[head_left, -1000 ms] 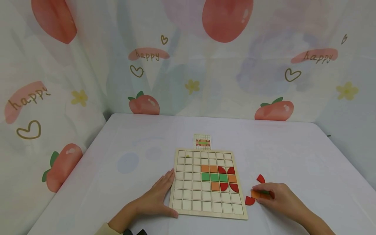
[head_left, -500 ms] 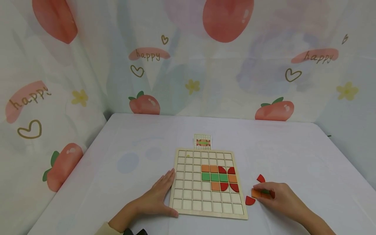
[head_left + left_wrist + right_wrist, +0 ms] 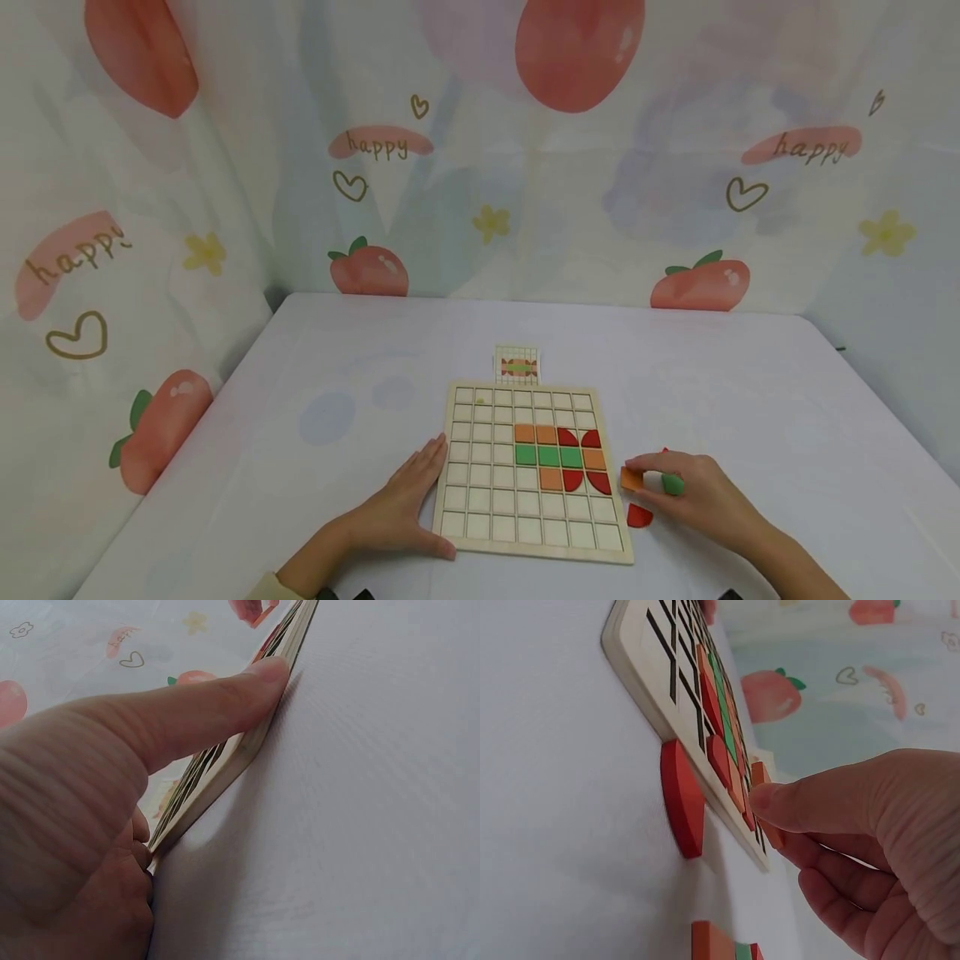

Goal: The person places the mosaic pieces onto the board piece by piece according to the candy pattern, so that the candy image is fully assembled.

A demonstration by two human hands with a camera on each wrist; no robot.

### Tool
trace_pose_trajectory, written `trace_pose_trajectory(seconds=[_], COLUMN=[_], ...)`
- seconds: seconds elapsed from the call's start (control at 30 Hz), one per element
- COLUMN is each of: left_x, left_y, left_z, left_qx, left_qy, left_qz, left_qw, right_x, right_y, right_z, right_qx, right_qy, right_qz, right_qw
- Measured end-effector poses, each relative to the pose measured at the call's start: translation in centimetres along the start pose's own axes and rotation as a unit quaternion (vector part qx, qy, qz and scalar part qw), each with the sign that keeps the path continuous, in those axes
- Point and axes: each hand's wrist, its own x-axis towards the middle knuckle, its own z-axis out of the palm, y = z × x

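Observation:
A wooden grid board lies on the table, holding orange, green and red tiles at its right. My left hand rests at its lower left corner, fingers fairly straight along the left edge. In the left wrist view the thumb lies against the board's near edge. Just off the right edge, my right hand pinches an orange square tile between thumb and fingers. A green piece shows by this hand. One red quarter-round tile lies close to the board; another is mostly hidden behind the hand.
A small pattern card touches the board's far edge. In the right wrist view a loose orange tile lies on the table with green and red pieces behind it. Printed cloth walls stand behind and left.
My right hand has lifted an orange square tile from the loose pieces and moved left and slightly away, towards the board. My left hand has stayed in place.

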Motion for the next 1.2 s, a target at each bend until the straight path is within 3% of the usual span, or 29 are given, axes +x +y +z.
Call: trace_pose_trajectory(seconds=[0.2, 0.5, 0.67, 0.93, 1.2], left_x=[0.0, -0.1, -0.1, -0.1, 0.0], left_y=[-0.1, -0.1, 0.0, -0.1, -0.1], left_z=[0.2, 0.1, 0.0, -0.1, 0.1], left_qx=[-0.001, 0.000, 0.003, 0.000, 0.003], left_qy=[0.000, -0.001, 0.000, 0.000, 0.001], left_qz=[0.000, -0.008, -0.007, -0.007, -0.009], left_qw=[1.0000, 1.0000, 1.0000, 1.0000, 1.0000], right_x=[0.9, 2.0, 2.4, 3.5, 4.6], right_y=[-0.7, -1.9, -2.2, -2.5, -3.3], right_z=[0.4, 0.7, 1.0, 1.8, 2.3], right_qx=[0.013, 0.029, 0.029, 0.045, 0.076], right_qy=[-0.003, -0.047, -0.047, -0.026, -0.056], right_qz=[-0.035, -0.001, -0.014, -0.074, -0.081], right_qw=[0.9993, 0.9985, 0.9984, 0.9959, 0.9922])
